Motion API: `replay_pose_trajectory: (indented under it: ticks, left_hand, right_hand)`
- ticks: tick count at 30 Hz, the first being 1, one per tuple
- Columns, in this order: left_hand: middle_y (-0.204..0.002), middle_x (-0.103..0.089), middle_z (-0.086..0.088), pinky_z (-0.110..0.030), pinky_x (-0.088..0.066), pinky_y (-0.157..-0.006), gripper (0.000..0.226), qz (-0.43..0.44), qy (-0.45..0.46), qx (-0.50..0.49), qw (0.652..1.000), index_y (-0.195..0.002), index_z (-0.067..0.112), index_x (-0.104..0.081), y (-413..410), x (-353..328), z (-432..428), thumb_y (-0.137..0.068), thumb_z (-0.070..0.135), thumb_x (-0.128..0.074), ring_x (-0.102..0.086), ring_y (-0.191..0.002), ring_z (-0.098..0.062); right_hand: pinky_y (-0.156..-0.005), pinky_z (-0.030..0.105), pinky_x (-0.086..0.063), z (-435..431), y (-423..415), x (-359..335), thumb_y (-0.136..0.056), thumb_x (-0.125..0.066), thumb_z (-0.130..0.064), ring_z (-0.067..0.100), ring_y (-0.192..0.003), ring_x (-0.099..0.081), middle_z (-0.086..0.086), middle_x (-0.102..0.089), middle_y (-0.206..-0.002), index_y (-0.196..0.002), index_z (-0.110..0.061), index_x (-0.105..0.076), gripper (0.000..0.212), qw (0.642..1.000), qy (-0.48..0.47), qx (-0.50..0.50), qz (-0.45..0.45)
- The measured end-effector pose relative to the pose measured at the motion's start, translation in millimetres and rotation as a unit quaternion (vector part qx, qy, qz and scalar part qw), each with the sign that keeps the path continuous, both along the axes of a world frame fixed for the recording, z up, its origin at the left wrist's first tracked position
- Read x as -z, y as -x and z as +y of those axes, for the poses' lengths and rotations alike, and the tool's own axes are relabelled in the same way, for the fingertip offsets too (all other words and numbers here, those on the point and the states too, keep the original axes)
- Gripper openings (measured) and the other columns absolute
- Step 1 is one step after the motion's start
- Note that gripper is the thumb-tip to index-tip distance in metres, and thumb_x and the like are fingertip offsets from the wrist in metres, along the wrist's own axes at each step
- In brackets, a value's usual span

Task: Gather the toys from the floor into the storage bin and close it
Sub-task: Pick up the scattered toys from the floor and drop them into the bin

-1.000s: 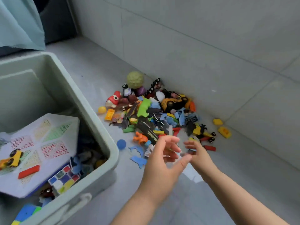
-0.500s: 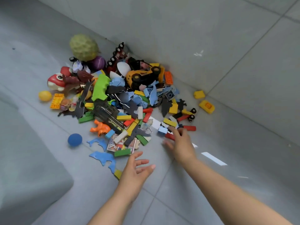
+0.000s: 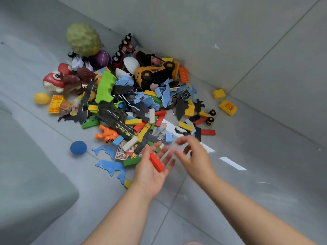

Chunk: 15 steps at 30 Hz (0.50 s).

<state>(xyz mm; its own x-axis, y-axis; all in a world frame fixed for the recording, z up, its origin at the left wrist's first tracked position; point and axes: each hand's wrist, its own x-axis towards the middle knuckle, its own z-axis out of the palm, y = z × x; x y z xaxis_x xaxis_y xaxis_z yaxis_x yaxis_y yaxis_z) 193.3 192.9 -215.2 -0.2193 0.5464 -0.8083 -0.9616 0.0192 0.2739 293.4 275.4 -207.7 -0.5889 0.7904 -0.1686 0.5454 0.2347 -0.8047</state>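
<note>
Precariously, a red block [image 3: 156,162] lies on the straight-fingered left hand [image 3: 146,174]; the blurred right hand [image 3: 196,158], fingers loosely spread, could knock it off.

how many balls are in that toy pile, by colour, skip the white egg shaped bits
green bumpy ball: 1
purple ball: 1
yellow ball: 1
blue ball: 1
half-hidden yellow round piece: cannot tell if it is a ball, left out
total: 4
</note>
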Motion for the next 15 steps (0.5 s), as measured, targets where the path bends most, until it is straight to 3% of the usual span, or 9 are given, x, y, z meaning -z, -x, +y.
replay_pose_trajectory:
  ticks: [2,4,7,9,11,13,15]
  left_hand:
    - [-0.091,-0.061,-0.008,-0.035,-0.050,-0.074,0.029,-0.004,0.011,-0.010,1.000,-0.100,0.013,-0.063,-1.7,1.1,-0.3,-0.096,0.033,-0.043,-0.058,-0.081,-0.020]
    - [-0.088,-0.061,-0.006,-0.035,-0.050,-0.075,0.028,-0.005,0.018,-0.001,1.000,-0.098,0.014,-0.064,-4.4,1.0,-2.2,-0.096,0.033,-0.043,-0.057,-0.079,-0.020]
    - [-0.090,-0.065,-0.007,-0.039,-0.050,-0.082,0.039,-0.009,0.009,0.007,1.000,-0.102,0.015,-0.065,-4.2,0.9,-5.3,-0.097,0.043,-0.038,-0.061,-0.085,-0.023]
    - [-0.097,-0.067,-0.008,-0.042,-0.049,-0.086,0.046,-0.003,-0.003,0.007,1.000,-0.109,0.015,-0.063,-0.4,3.2,-5.3,-0.095,0.050,-0.035,-0.063,-0.092,-0.025]
    - [-0.107,-0.067,-0.009,-0.045,-0.048,-0.090,0.050,0.007,-0.008,0.004,1.000,-0.115,0.017,-0.059,3.0,6.6,-3.9,-0.094,0.055,-0.034,-0.063,-0.100,-0.027]
    - [-0.114,-0.065,-0.010,-0.045,-0.047,-0.092,0.049,0.014,-0.013,-0.005,1.000,-0.118,0.020,-0.057,3.0,9.0,-2.1,-0.093,0.056,-0.034,-0.062,-0.105,-0.028]
    - [-0.111,-0.065,-0.009,-0.042,-0.049,-0.085,0.044,0.013,-0.014,-0.013,1.000,-0.116,0.021,-0.057,2.1,12.1,0.7,-0.095,0.052,-0.033,-0.062,-0.103,-0.026]
  right_hand:
    - [-0.079,0.025,-0.044,35.8,3.1,13.8,-0.086,-0.062,-0.023,0.010,-0.088,-0.053,-0.005,-0.054,-0.103,-0.108,-0.022,-0.058,0.022,0.994,-0.073,0.051,-0.061]
    - [-0.088,0.031,-0.040,68.6,7.2,28.9,-0.088,-0.059,-0.023,0.022,-0.109,-0.051,0.005,-0.053,-0.120,-0.123,-0.016,-0.053,0.036,0.980,-0.106,0.022,-0.168]
    - [-0.083,0.035,-0.042,81.4,12.4,47.0,-0.090,-0.056,-0.025,0.028,-0.109,-0.050,0.011,-0.051,-0.121,-0.125,-0.013,-0.052,0.037,0.955,-0.124,-0.060,-0.264]
    - [-0.078,0.034,-0.043,73.0,15.4,43.0,-0.090,-0.056,-0.024,0.026,-0.101,-0.052,0.010,-0.053,-0.116,-0.119,-0.012,-0.055,0.031,0.965,-0.105,-0.010,-0.240]
    - [-0.071,0.028,-0.040,52.7,17.1,31.8,-0.087,-0.060,-0.024,0.016,-0.085,-0.053,0.003,-0.055,-0.106,-0.109,-0.016,-0.060,0.024,0.984,-0.062,0.045,-0.159]
    - [-0.068,0.021,-0.036,24.1,12.5,17.6,-0.082,-0.066,-0.024,0.003,-0.074,-0.049,-0.007,-0.054,-0.094,-0.103,-0.021,-0.063,0.021,0.997,-0.019,0.011,-0.075]
    - [-0.068,0.012,-0.037,6.0,0.2,9.1,-0.080,-0.070,-0.027,-0.003,-0.078,-0.048,-0.016,-0.049,-0.092,-0.104,-0.023,-0.063,0.026,0.999,-0.004,-0.032,-0.033]
